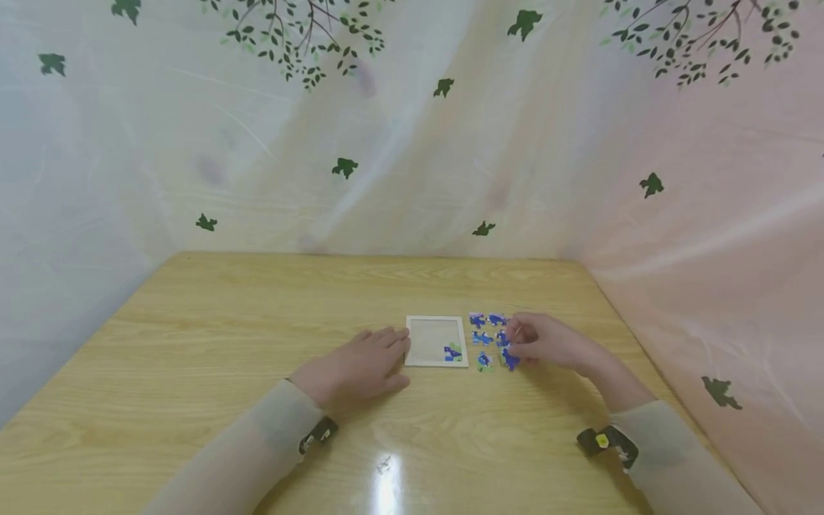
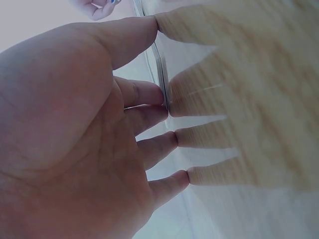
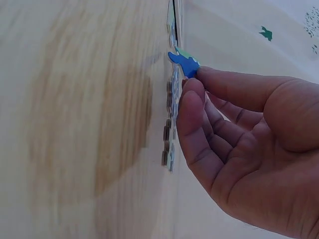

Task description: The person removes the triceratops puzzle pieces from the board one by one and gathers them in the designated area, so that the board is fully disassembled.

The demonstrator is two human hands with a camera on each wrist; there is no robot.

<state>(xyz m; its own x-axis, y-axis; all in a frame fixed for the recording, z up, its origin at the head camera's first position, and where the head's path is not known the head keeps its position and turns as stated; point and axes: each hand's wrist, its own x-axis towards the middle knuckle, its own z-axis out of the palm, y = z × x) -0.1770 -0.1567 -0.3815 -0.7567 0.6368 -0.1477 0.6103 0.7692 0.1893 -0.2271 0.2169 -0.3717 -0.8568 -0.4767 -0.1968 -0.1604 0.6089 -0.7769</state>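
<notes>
A blue and green jigsaw piece (image 3: 187, 64) is pinched between the thumb and fingers of my right hand (image 1: 547, 342), at the right side of the loose pieces. In the right wrist view the piece is tilted up off the tabletop. My left hand (image 1: 360, 365) lies palm down with fingers straight, its fingertips at the left edge of a white square puzzle frame (image 1: 465, 343). Inside the frame, at its lower right corner, sits a blue and green puzzle section (image 1: 453, 352). The left wrist view shows the left fingertips (image 2: 182, 177) resting on the table.
Several loose jigsaw pieces (image 1: 482, 338) lie in rows between the frame and my right hand. The wooden table (image 1: 270, 307) reaches back to a pale curtain (image 1: 399, 143) printed with leaves. Another curtain side (image 1: 708, 257) borders the table at the right.
</notes>
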